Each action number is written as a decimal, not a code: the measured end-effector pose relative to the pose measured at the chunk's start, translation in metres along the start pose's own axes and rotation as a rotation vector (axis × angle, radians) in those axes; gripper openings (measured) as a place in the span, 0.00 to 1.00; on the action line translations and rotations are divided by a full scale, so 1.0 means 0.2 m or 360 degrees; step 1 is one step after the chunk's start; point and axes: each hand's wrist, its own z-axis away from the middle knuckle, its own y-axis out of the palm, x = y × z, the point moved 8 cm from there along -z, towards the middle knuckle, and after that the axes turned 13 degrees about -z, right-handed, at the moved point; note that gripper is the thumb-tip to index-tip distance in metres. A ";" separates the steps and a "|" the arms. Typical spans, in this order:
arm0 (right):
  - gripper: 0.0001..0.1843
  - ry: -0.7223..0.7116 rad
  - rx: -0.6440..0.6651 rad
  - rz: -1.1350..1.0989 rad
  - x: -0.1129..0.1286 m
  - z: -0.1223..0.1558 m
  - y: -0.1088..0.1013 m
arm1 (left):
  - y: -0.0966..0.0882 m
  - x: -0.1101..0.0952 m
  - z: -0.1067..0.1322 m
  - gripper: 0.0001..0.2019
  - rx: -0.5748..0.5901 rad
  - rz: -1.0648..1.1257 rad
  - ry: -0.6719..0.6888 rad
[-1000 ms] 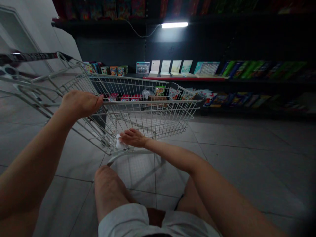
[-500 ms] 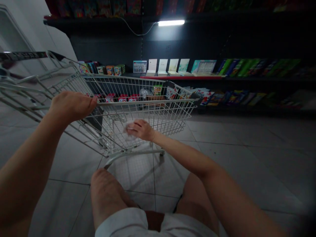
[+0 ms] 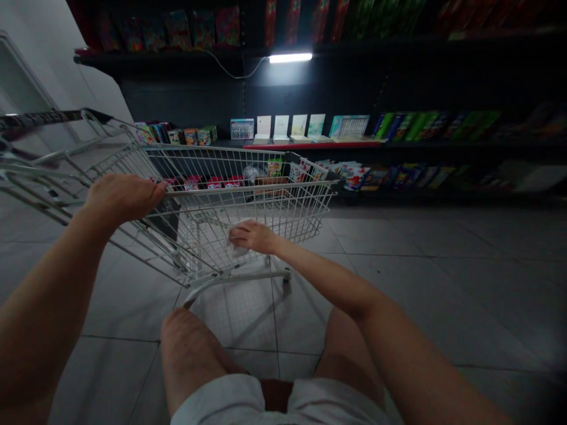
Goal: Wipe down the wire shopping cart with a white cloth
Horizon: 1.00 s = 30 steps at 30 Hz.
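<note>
A metal shopping cart (image 3: 301,206) stands side-on in front of me, its handle toward the left. My left hand (image 3: 126,196) is closed over the top rail near the back end of the basket. Against the basket's wire side, lower down, my right hand (image 3: 252,235) presses a crumpled white cloth (image 3: 239,249). Its fingers are bent over the cloth and partly cover it. Wire bars show around and behind that hand.
Behind the cart runs a dark shelf unit (image 3: 177,94) with books, boxed sets and bagged goods. A lit tube lamp (image 3: 290,58) hangs under the upper shelf. My knees flank the cart's lower frame (image 3: 248,275) above grey floor tiles (image 3: 398,283).
My right hand has shifted slightly along the basket side with the cloth. My left hand keeps its hold on the rail. The view has tilted up and turned a little right.
</note>
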 end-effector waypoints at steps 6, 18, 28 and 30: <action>0.17 0.0494 -0.0478 0.0015 -0.14 -0.11 -0.19 | -0.22 -0.30 -0.06 0.31 -0.0413 0.0221 0.0362; 0.13 0.0069 0.0439 0.0097 0.04 0.52 0.43 | -0.08 -0.57 -0.23 0.38 0.0110 0.0001 0.0363; 0.11 0.0198 -0.0635 0.0231 -0.24 0.15 -0.21 | -0.06 -0.58 -0.27 0.43 0.0125 -0.0042 0.0338; 0.12 0.0450 -0.0890 0.0206 -0.22 0.14 -0.21 | -0.07 -0.58 -0.26 0.43 0.0119 -0.0047 0.0356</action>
